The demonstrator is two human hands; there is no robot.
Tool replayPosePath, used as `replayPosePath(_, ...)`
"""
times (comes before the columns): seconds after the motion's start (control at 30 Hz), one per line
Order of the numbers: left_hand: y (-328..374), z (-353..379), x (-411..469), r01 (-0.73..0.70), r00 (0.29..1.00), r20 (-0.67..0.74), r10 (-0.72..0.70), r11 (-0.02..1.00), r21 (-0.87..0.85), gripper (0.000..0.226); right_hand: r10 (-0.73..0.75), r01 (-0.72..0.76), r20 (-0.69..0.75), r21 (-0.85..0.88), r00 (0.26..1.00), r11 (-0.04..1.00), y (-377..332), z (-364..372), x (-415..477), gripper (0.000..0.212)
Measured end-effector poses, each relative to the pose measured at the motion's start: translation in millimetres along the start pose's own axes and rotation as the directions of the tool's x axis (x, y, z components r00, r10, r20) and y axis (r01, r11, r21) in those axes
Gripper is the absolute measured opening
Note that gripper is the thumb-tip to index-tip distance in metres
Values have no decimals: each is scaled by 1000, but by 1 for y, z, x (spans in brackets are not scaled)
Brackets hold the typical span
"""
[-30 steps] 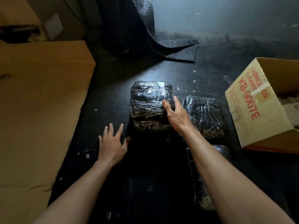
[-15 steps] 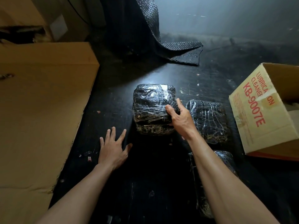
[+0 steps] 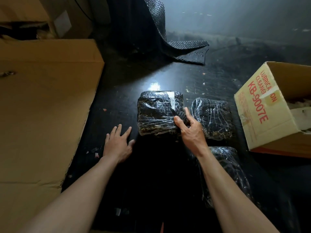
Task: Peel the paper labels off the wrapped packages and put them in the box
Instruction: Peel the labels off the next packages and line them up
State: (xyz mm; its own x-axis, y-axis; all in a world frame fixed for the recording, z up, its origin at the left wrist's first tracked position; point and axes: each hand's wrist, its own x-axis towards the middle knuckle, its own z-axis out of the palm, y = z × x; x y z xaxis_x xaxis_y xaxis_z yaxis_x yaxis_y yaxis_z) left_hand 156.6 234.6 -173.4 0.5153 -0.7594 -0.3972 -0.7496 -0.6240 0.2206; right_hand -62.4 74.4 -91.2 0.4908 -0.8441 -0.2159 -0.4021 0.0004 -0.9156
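Far left: flattened cardboard sheet [image 3: 42,115] lying on the dark floor [image 3: 151,174]. Left hand [image 3: 117,145] is flat on the floor just beside the sheet's edge, palm down, fingers spread, holding nothing, close to but apart from the packages. Centre: middle package [image 3: 158,111], black contents under clear wrap, lies on the floor with a white paper label [image 3: 172,100] stuck on its top near the far right corner. Right hand [image 3: 190,130] grips this package at its near right corner, thumb on top, fingers round the side. Second package [image 3: 213,118] is just beside it on the right. Third package [image 3: 232,165] is nearer, partly hidden under the right forearm. Far right: open cardboard box [image 3: 262,118] with red print "KB-9007E", tilted, pale stuff inside. Behind, a black perforated mat [image 3: 176,46].
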Motion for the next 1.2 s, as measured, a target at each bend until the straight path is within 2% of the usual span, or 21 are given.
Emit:
replayPosePath(0.37,-14,1,-9,-5,997,-71,5,1000,2,67,156,-155,-28,61,987,986,31,13,-105,69)
replayPosePath(0.7,-19,2,-18,-7,997,-76,5,999,-33,64,278,-279,23,29,960,960,68,41,-135,71)
replayPosePath(0.97,-16,0,-18,-5,997,-82,2,999,-35,65,331,-321,11,-215,944,923,55,32,-122,68)
replayPosePath(1.2,-11,-4,-15,32,995,-89,-40,995,-91,63,308,-299,-20,-303,951,905,50,29,-120,70)
